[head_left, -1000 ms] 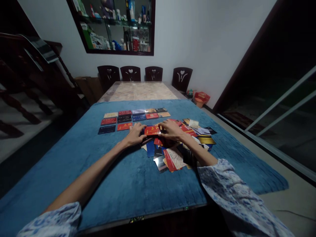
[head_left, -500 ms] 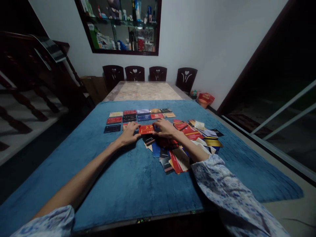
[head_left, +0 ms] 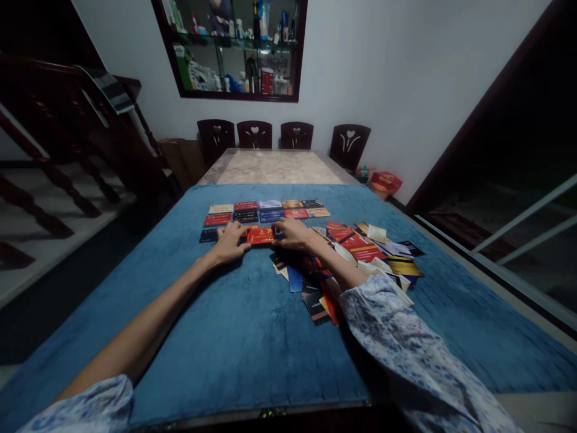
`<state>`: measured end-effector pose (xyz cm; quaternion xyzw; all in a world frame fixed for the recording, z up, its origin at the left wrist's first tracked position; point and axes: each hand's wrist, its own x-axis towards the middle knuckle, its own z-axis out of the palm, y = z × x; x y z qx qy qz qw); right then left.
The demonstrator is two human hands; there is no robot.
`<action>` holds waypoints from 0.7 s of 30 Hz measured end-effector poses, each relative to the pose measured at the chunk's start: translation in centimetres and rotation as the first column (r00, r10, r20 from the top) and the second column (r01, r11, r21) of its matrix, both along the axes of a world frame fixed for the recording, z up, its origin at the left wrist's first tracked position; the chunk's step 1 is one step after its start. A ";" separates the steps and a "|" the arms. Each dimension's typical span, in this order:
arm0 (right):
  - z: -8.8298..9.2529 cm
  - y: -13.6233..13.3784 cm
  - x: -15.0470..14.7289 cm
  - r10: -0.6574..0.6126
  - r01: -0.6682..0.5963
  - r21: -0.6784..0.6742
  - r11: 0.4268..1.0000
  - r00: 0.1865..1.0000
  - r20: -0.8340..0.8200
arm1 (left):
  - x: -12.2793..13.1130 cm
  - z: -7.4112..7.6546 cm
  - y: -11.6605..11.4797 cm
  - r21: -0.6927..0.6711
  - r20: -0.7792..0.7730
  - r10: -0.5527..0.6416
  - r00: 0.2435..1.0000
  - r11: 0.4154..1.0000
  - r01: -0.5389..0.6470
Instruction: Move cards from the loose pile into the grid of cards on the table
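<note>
A red card point(head_left: 260, 235) lies on the blue cloth point(head_left: 234, 337), held between both hands. My left hand point(head_left: 229, 240) pinches its left edge and my right hand point(head_left: 293, 233) pinches its right edge, fingers bent. The card sits at the near row of several cards laid out in neat rows point(head_left: 265, 211) just beyond the hands. A loose heap of mixed cards point(head_left: 360, 255) spreads to the right, under and beside my right forearm.
Beyond the cloth the bare marble tabletop point(head_left: 274, 166) runs to several dark chairs point(head_left: 297, 133) at the far wall. A glass cabinet point(head_left: 234, 45) hangs above. A staircase point(head_left: 54, 156) stands left; red boxes point(head_left: 383, 180) lie on the floor at right.
Both hands have carried the red card leftward and away from the heap, to the near row of laid-out cards. The camera has turned a little.
</note>
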<state>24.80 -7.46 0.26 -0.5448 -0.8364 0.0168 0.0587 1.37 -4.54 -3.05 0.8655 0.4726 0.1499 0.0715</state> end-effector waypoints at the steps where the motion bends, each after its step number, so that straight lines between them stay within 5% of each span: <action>1: 0.0 0.2 -0.3 0.000 0.000 -0.001 1.000 1.000 0.002 | -0.2 0.1 0.1 -0.004 -0.005 0.005 1.000 1.000 -0.005; 21: -0.7 3.9 -3.9 -0.001 0.000 -0.056 0.998 1.000 -0.018 | -2.8 0.5 3.3 -0.046 -0.159 0.069 0.985 0.996 -0.077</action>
